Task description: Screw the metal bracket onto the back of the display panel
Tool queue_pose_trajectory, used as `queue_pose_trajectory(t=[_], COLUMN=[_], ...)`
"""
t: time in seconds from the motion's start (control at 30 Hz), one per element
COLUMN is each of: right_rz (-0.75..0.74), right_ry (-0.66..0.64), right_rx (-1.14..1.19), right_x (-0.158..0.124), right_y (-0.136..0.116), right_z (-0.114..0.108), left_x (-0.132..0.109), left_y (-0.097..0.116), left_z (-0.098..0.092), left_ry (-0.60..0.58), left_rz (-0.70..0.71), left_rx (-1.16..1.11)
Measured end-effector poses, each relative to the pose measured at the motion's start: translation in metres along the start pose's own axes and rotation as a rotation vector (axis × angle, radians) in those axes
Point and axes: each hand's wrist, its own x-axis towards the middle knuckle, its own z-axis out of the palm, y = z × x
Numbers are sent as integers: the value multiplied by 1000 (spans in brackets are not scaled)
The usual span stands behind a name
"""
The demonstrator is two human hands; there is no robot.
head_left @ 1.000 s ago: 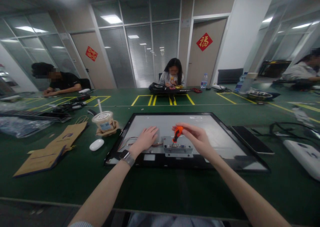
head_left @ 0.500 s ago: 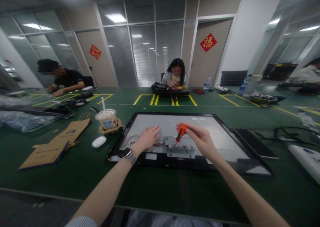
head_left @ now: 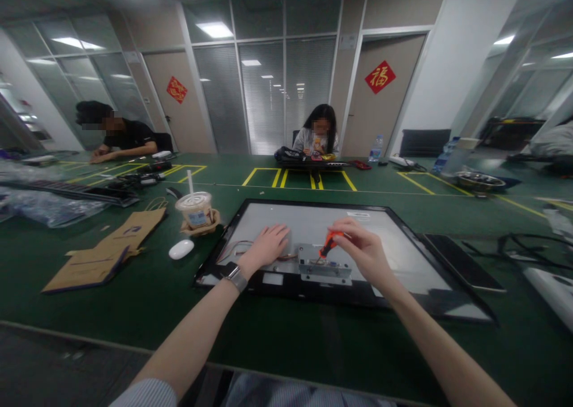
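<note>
The right hand [head_left: 362, 250] has its fingers clamped on the orange-and-black handle of a screwdriver [head_left: 331, 243], held slanted over the metal bracket [head_left: 329, 274] near the front edge of a flat display panel [head_left: 398, 234]. Compared with half a second ago, the handle leans further to the right and sits lower over the bracket, and the shaft's lower end has shifted a little to the right along the row of connectors. The hand covers more of the handle than it did. This reads as the tool being re-angled at the bracket rather than taken away from it, so the work seems to stay on the connector side. Whether the tip touches a screw or only points into the bracket is too small to tell.

The left hand [head_left: 267, 246] has hardly moved on the panel: palm down, its fingers extended and gripping nothing, just left of the bracket and close to the thin cable [head_left: 286, 257]. It appears to be steadying the panel. A smartwatch [head_left: 234, 274] is on that wrist.

The panel lies flat on the green tabletop [head_left: 268, 347], its pale back up. To its left are a lidded drink cup [head_left: 196, 210], a white computer mouse [head_left: 181, 249] and a brown paper bag [head_left: 120, 240]; a dark flat device [head_left: 463, 262] lies by its right edge.
</note>
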Motion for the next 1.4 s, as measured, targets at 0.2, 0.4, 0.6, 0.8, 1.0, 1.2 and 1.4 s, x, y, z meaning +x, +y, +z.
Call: queue_pose_trajectory(t=[0.2,0.4,0.6,0.8,1.0,1.2,1.4], right_rz=[97,111,163,115,149,114,120], right_ry=[-47,-36,-71,-31,-34,-26,-26], right_rx=[102,152,171,99,110,38,13], right_x=[-2,-1,-2,0,0,0,-1], right_y=[3,7,2,3,6,6,3], right_z=[1,1,2,2,0,0,-1], left_x=[-1,-2,-1,0,-1,-1,-1], left_y=[1,1,0,-3,-1,-1,1], left_z=[-2,-3,-3,1,-1,-1,-4], left_ry=[-8,-14,-10,-10,-17,-26,-36], left_rz=[-4,1,-1,-2,-6,-9,-15], left_rx=[0,-5,-11,-17,-21,-23,-27])
